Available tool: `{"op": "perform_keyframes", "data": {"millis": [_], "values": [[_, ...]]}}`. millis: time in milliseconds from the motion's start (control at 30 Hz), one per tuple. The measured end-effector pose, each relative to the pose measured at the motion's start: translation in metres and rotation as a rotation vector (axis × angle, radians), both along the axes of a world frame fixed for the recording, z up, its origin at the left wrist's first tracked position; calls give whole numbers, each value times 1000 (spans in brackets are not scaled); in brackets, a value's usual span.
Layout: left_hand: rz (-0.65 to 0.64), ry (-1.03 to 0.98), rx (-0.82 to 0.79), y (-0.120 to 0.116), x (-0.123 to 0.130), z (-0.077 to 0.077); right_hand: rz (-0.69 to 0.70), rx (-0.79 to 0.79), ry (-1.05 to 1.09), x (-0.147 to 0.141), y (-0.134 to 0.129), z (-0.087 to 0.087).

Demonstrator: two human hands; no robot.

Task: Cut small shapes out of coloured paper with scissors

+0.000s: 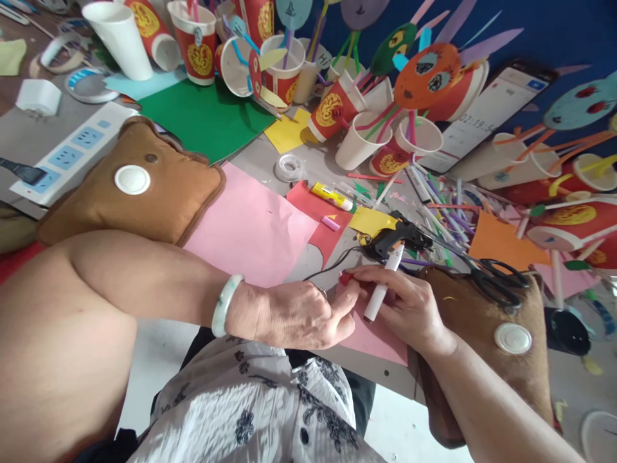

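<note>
A white marker point(384, 284) lies slanted in my right hand point(409, 305), whose fingers are closed round it. Beside the tip of that hand's index finger is a small red piece point(345, 278), mostly covered by fingers. My left hand point(301, 315), with a pale green bangle point(227, 305) at the wrist, meets the right one there. Its fingers are curled, and its index finger and thumb reach to the red piece. Under both hands lies a pink paper sheet point(378, 337) near the table edge.
Black scissors point(499, 280) rest by a brown cushion point(486, 360) on the right; another brown cushion point(164, 186) lies left. A black glue gun point(398, 236), glue stick point(332, 196) and tape roll point(290, 168) sit ahead. Decorated paper cups point(364, 138) and a phone point(491, 119) line the back.
</note>
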State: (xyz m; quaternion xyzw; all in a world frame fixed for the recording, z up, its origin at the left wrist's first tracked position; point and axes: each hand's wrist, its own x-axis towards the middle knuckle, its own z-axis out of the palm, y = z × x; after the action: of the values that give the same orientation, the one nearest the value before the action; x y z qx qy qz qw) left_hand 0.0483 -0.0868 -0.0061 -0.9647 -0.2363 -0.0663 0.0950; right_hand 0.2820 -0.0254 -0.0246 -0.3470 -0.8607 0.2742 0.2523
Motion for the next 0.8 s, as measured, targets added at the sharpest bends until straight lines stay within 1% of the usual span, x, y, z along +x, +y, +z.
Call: {"op": "perform_keyframes", "data": {"millis": [100,233,300,367,467,667,800], "values": [[3,-21,-7,1,0,1,-3,29,-1,-1,0,0],[-4,-31,-48,3,0,2,5,38,-9,-1,1,5],[-15,-35,-71,4,0,1,-29,40,1,-1,1,7],[-22,-39,-82,4,0,-1,-98,39,2,0,0,8],[-23,-42,-64,3,0,-4,-152,23,-11,1,-1,8],[-63,-31,42,3,0,-4,-72,66,-88,-1,-4,10],[-86,4,49,4,1,-1,-41,89,-111,-2,-6,14]]}}
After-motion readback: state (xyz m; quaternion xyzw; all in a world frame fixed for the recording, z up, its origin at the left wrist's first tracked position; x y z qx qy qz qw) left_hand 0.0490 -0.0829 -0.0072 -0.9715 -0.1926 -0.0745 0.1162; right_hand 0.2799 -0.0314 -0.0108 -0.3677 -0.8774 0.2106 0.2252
